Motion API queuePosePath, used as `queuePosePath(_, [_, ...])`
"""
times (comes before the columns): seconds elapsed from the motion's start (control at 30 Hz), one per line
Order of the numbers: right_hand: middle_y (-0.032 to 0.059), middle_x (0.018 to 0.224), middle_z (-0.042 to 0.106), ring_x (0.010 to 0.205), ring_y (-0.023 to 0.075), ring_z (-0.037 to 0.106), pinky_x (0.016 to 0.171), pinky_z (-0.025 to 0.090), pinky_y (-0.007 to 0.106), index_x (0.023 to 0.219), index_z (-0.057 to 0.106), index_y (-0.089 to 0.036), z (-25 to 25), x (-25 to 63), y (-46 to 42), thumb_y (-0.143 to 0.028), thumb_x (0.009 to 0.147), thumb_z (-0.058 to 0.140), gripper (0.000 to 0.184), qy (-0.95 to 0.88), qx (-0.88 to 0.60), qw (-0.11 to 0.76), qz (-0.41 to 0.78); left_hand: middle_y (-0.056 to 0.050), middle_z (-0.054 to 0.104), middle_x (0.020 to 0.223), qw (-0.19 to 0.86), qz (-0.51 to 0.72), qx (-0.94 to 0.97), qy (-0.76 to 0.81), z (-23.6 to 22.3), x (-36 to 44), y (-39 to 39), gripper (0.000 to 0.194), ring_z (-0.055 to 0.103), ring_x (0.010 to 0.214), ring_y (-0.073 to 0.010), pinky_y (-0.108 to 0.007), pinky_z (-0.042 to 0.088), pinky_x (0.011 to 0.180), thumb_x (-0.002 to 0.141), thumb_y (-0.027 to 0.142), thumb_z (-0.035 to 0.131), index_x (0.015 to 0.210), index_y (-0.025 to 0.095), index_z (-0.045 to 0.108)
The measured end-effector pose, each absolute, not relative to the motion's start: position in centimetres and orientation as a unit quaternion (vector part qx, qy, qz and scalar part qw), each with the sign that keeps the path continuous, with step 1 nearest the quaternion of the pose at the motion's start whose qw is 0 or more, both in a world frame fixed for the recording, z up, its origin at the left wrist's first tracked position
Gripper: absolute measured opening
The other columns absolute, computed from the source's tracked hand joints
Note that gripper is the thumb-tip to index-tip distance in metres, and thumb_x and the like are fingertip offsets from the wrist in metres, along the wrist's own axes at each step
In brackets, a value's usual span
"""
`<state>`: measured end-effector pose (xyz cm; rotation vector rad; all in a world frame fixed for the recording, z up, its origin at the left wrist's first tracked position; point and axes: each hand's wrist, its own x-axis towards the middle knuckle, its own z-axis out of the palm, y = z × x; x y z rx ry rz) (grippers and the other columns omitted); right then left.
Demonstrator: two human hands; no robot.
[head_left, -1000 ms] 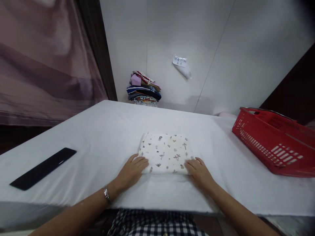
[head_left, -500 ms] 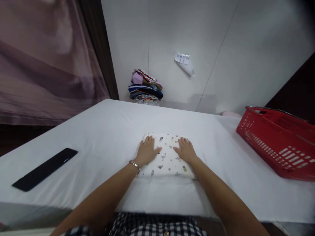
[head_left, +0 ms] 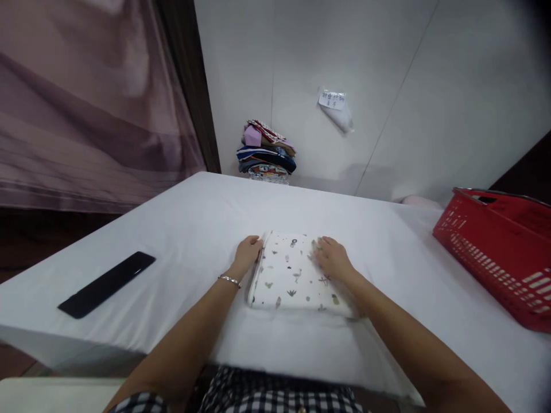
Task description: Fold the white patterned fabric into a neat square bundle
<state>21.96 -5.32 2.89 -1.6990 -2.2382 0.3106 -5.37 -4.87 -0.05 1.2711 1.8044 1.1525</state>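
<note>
A folded white cloth point(head_left: 295, 275) with small printed figures lies on the white table point(head_left: 181, 229) in front of me. My left hand point(head_left: 248, 252), a bracelet on its wrist, rests against the cloth's far left edge with the fingers curled at the fold. My right hand point(head_left: 333, 259) lies flat on the cloth's far right part, fingers stretched out and pressing down.
A red plastic basket point(head_left: 499, 246) stands at the right on the table. A flat black object point(head_left: 107, 284) lies at the left. A stack of folded clothes point(head_left: 267, 152) sits against the wall behind the table. A curtain point(head_left: 86, 109) hangs at the left.
My left hand slid off the top of the cloth to its left edge. My right hand stayed on top, shifting slightly right. The view moved left.
</note>
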Motion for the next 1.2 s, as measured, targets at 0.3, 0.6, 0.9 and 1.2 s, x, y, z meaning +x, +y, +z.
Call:
queuePosePath(0.3, [0.0004,0.070,0.067,0.046,0.0076,0.056,0.047,0.039,0.018,0.079,0.063,-0.017,3.6,10.6,-1.3,-0.023,0.082,0.046,0.018,-0.717,-0.573,0.202,0.341,-0.006,0.070,0.086,0.335,0.465,0.509,0.642,-1.6,-5.9,-4.0,0.026,0.063,0.079,-0.0175,-0.027,0.048,0.070,0.071,0.035,0.061,0.088,0.016,0.068])
queuePosePath(0.6, [0.0002,0.038,0.053,0.039,0.0126,0.054,0.046,0.037,0.021,0.057,0.061,-0.016,3.2,7.5,0.4,-0.042,0.077,0.055,0.034,-0.735,-0.604,0.092,0.294,-0.005,0.069,0.085,0.358,0.515,0.516,0.584,-3.3,-6.0,-3.9,0.029,0.062,0.075,-0.0153,-0.027,0.048,0.070,0.075,0.028,0.056,0.100,0.017,0.064])
queuePosePath(0.9, [-0.0015,0.056,0.063,0.035,0.0055,0.049,0.036,0.031,0.017,0.062,0.056,-0.015,1.4,8.7,0.5,-0.025,0.079,0.056,0.019,-0.637,-0.555,0.209,0.492,-0.004,0.068,0.086,0.338,0.494,0.516,0.613,-2.4,-5.8,-4.4,0.029,0.061,0.073,-0.0151,-0.028,0.047,0.071,0.076,0.031,0.056,0.101,0.018,0.063])
queuePosePath(1.2, [-0.0045,0.045,0.055,0.032,0.0057,0.049,0.031,0.028,0.016,0.058,0.052,-0.016,2.1,7.3,0.5,-0.020,0.078,0.057,0.021,-0.606,-0.544,0.229,0.534,-0.003,0.068,0.083,0.320,0.495,0.517,0.621,-2.5,-5.7,-4.4,0.024,0.060,0.070,-0.0145,-0.027,0.046,0.068,0.075,0.028,0.055,0.095,0.019,0.064])
